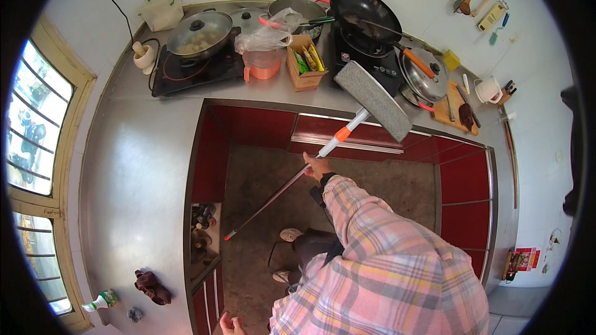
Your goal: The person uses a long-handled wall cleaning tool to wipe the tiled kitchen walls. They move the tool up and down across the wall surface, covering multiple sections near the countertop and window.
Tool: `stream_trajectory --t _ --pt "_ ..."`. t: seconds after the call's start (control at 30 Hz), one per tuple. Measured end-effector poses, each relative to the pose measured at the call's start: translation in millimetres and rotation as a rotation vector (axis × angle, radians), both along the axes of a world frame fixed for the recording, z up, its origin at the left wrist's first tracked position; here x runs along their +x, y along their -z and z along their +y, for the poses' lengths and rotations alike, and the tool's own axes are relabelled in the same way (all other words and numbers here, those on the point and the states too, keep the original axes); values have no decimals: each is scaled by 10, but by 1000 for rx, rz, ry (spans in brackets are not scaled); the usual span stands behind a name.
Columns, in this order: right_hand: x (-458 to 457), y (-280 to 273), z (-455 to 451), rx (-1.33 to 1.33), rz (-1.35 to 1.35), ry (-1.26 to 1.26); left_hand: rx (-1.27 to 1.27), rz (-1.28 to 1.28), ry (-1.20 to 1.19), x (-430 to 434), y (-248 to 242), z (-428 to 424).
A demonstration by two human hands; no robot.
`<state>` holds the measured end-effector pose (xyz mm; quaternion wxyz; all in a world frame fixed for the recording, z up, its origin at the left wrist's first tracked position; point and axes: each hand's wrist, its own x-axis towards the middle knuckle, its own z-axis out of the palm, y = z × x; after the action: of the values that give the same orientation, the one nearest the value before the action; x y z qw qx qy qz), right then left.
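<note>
My right hand [317, 166] is closed around the pole of a flat mop [329, 147], just below its grey and orange joint. The mop's grey fabric pad [373, 101] faces up, tilted, at the counter's front edge beside the black induction cooker [384, 70]. Its thin pole slants down over the floor to an orange-red end at the lower left. My left hand [233, 324] is at the bottom edge, partly cut off, its fingers apart and nothing visible in them. A small cardboard box [306, 77] with green and yellow packets stands left of the mop pad.
The steel counter [139, 149] bends around me above red cabinets [465, 181]. It bears a lidded pan [199, 37], a black wok [365, 14], a lidded pot [423, 77], a cutting board [454, 114] with knives, a brown cloth [152, 287] and a spray bottle [104, 300].
</note>
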<state>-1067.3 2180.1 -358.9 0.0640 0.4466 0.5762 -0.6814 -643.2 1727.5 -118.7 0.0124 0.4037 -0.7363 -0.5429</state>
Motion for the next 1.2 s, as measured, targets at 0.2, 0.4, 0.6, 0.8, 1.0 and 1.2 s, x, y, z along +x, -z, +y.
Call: stream_trajectory --t 0.2,0.4,0.6,0.8,1.0,1.2 --pt "-84 335 167 -98 11 -10 11 -25 22 61 247 67" --pt "-149 469 135 -108 6 -61 -1 -25 30 112 506 99" --pt "-66 526 -72 -118 -23 -132 65 -96 -14 57 649 126" --pt "-24 9 -371 40 89 -344 82 -123 -23 14 600 121" --pt "-554 -885 -832 151 306 -650 83 -108 -72 23 521 102" --pt "-1439 -1381 -1561 312 306 -1041 18 -132 -95 165 585 73"
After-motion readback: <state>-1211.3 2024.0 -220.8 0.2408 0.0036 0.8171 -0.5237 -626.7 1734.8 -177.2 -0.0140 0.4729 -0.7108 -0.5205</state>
